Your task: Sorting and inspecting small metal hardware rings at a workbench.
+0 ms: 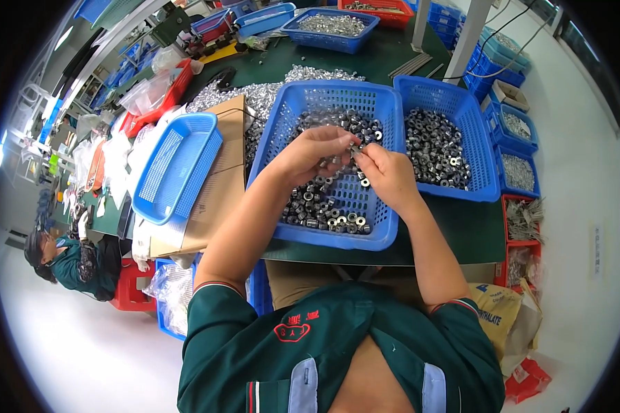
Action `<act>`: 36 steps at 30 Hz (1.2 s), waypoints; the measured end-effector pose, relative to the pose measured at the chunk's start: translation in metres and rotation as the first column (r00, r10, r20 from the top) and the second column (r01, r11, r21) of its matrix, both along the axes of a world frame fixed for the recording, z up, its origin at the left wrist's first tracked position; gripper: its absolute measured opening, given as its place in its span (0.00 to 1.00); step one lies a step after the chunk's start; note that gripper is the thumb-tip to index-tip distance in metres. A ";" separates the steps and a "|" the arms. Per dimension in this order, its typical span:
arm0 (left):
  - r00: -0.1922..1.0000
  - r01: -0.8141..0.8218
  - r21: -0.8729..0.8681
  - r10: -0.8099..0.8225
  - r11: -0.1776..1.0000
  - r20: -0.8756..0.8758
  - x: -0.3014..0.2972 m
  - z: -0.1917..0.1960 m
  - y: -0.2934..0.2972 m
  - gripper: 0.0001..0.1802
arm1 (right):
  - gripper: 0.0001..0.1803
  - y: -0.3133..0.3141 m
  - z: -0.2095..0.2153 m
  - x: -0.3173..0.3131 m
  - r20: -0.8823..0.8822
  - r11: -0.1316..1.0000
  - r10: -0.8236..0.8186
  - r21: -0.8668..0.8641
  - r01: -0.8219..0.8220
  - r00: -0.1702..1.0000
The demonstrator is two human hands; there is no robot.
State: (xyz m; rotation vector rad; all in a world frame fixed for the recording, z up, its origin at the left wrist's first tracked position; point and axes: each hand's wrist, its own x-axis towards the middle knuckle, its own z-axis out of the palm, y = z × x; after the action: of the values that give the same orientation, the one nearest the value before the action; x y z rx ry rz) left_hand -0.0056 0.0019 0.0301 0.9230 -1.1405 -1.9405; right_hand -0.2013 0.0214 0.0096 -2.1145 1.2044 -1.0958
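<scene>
Small silver metal nuts (327, 206), heaped in the blue perforated plastic basket (386, 234) straight below both hands. Left hand (315, 153) curled, fingertips pinched on a tiny metal piece (355, 148) above the heap; right hand (386, 172) closed on the same spot from the other side, fingertips meeting the left's. Whether one piece or several between the fingers: cannot tell, too small. Just right of the grip, touching the first basket, a second blue plastic basket (482, 186) with more dark metal nuts. Left of the grip, an empty blue plastic tray (176, 165) tilted on a flat brown cardboard sheet (220, 193). Beyond the grip, a loose pile of bright silver metal parts (255, 96) on the dark green worktable (461, 234). Far left, well apart, another person (65, 258) in green.
</scene>
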 end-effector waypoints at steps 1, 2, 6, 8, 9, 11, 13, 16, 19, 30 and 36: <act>0.999 -0.001 -0.043 0.003 0.999 0.038 0.000 -0.001 0.000 0.13 | 0.14 0.000 0.001 0.000 -0.006 1.000 0.007 0.007 -0.007 1.000; 0.999 -0.010 -0.034 0.012 0.999 0.038 -0.001 0.002 0.001 0.12 | 0.14 0.000 0.001 0.000 -0.011 1.000 0.015 0.014 -0.015 1.000; 0.999 -0.006 -0.023 0.007 1.000 0.047 -0.001 -0.002 -0.001 0.10 | 0.14 -0.001 0.000 -0.001 -0.017 1.000 0.026 -0.012 -0.026 1.000; 0.999 0.001 0.006 -0.001 1.000 0.036 -0.001 -0.004 -0.003 0.09 | 0.13 -0.001 0.002 -0.002 -0.046 0.999 0.035 -0.009 -0.035 0.998; 0.999 0.002 0.005 -0.002 1.000 0.037 0.000 -0.006 -0.004 0.09 | 0.13 0.000 0.002 -0.001 -0.044 0.999 0.034 -0.010 -0.034 0.998; 0.999 0.012 0.057 -0.014 0.998 0.041 0.002 -0.010 -0.007 0.08 | 0.12 0.002 0.003 0.000 -0.201 0.979 -0.015 -0.200 -0.026 0.979; 1.000 0.017 0.069 -0.019 0.997 0.024 0.003 -0.011 -0.005 0.08 | 0.11 0.004 0.003 0.001 -0.192 0.958 -0.025 -0.286 -0.032 0.981; 1.000 0.016 0.093 -0.014 0.996 -0.028 -0.001 -0.007 -0.001 0.08 | 0.11 0.003 -0.001 0.001 -0.150 0.925 -0.031 -0.378 -0.028 0.988; 0.999 0.020 -0.048 -0.018 0.999 0.038 -0.003 -0.010 0.000 0.10 | 0.12 0.004 -0.003 -0.001 -0.116 0.972 -0.010 -0.234 -0.017 0.993; 0.988 0.095 -0.165 -0.072 0.982 0.138 0.001 0.003 0.001 0.10 | 0.19 -0.002 0.003 -0.009 0.059 0.973 0.143 0.174 -0.151 0.988; 0.994 -0.024 -0.153 0.040 0.988 0.101 0.002 0.020 -0.027 0.12 | 0.16 0.001 -0.009 -0.002 -0.262 0.984 0.012 -0.168 -0.057 0.965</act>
State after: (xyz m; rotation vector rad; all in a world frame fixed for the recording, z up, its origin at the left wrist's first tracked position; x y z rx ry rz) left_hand -0.0035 -0.0251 0.0498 0.9632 -1.3054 -1.7704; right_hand -0.2037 0.0229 0.0006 -2.4665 1.2186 -0.9605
